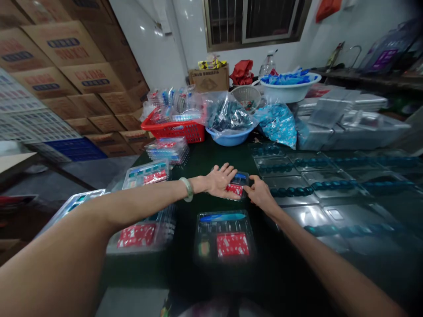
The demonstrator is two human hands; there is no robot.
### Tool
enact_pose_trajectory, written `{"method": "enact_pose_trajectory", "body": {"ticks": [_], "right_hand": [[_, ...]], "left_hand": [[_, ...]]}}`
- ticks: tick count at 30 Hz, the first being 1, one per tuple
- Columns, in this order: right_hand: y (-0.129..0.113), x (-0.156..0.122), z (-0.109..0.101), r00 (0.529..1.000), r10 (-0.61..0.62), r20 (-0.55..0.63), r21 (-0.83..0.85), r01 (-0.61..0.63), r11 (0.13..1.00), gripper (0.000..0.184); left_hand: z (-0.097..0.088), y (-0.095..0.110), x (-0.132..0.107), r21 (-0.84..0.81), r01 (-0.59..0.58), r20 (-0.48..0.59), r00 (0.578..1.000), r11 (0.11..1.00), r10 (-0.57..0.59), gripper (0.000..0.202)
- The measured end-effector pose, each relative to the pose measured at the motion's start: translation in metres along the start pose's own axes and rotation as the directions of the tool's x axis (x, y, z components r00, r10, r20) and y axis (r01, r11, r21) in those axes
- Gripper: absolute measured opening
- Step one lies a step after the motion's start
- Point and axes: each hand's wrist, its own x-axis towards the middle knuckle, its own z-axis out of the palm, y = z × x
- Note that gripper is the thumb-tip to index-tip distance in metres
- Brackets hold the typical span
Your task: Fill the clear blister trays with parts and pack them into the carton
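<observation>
**Both hands on one clear pack at mid-table**

Far out at 9 o'clock from the hands, cardboard cartons are stacked against the wall. Closer in, at 8 o'clock, filled packs lie at the edge of the dark table, and a red basket sits at 11 o'clock.

The left hand lies palm down with its fingers spread, flat on the left half of a clear blister pack that rests on the table. The pack shows a blue piece and a red card inside. A second filled pack lies at 6 o'clock, apart from it.

The right hand meets the pack's right edge from 4 o'clock with its fingers curled. Whether it pinches the rim or only pushes against it, I cannot tell. Open trays with blue parts spread out toward 3 o'clock.

The step in hand looks like pressing this pack shut or flat. Lifting it cleanly would call for fingertips under a rim, since the left palm pins it down.
</observation>
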Motion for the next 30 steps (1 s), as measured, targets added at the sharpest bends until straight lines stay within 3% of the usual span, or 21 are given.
{"method": "enact_pose_trajectory", "body": {"ticks": [3, 8, 11, 14, 18, 20, 22, 24, 26, 30], "right_hand": [[-0.004, 0.0, -0.003, 0.999, 0.003, -0.034, -0.079, -0.005, 0.997, 0.045], [-0.015, -0.023, -0.023, 0.997, -0.049, -0.068, -0.144, 0.039, 0.989, 0.049], [-0.013, -0.061, -0.035, 0.954, -0.292, -0.065, -0.091, 0.286, 0.954, 0.046], [0.001, -0.105, -0.037, 0.843, -0.537, -0.017, -0.109, 0.533, 0.839, 0.045], [0.034, -0.139, -0.023, 0.749, -0.663, 0.012, -0.255, 0.643, 0.722, 0.047], [0.049, -0.144, -0.012, 0.715, -0.699, -0.013, -0.285, 0.667, 0.688, 0.05], [0.06, -0.144, -0.001, 0.68, -0.732, -0.037, -0.301, 0.691, 0.657, 0.051], [0.068, -0.143, 0.007, 0.647, -0.76, -0.07, -0.327, 0.704, 0.63, 0.051], [0.073, -0.141, 0.012, 0.626, -0.773, -0.101, -0.355, 0.704, 0.616, 0.051], [0.076, -0.138, 0.016, 0.602, -0.788, -0.129, -0.369, 0.708, 0.602, 0.048]], "left_hand": [[0.014, 0.004, 0.002, 0.026, -0.048, 0.086, 0.995, 0.999, 0.045, 0.109], [0.012, 0.002, 0.013, 0.074, -0.06, 0.059, 0.997, 0.995, 0.055, 0.104], [0.002, 0.007, 0.014, 0.082, -0.028, 0.025, 0.999, 0.996, 0.026, 0.105], [-0.018, 0.003, 0.004, 0.054, -0.006, 0.005, 1.0, 0.999, 0.006, 0.102], [-0.065, -0.037, -0.042, -0.002, 0.073, -0.107, 0.992, 0.997, -0.073, 0.093], [-0.086, -0.069, -0.078, -0.008, 0.176, -0.152, 0.973, 0.984, -0.175, 0.092], [-0.095, -0.101, -0.115, 0.031, 0.324, -0.184, 0.932, 0.945, -0.314, 0.091], [-0.09, -0.126, -0.148, 0.04, 0.447, -0.148, 0.887, 0.894, -0.437, 0.094], [-0.073, -0.14, -0.172, 0.031, 0.521, -0.067, 0.852, 0.853, -0.519, 0.094], [-0.033, -0.144, -0.192, 0.02, 0.555, 0.004, 0.831, 0.831, -0.556, 0.092]]}}
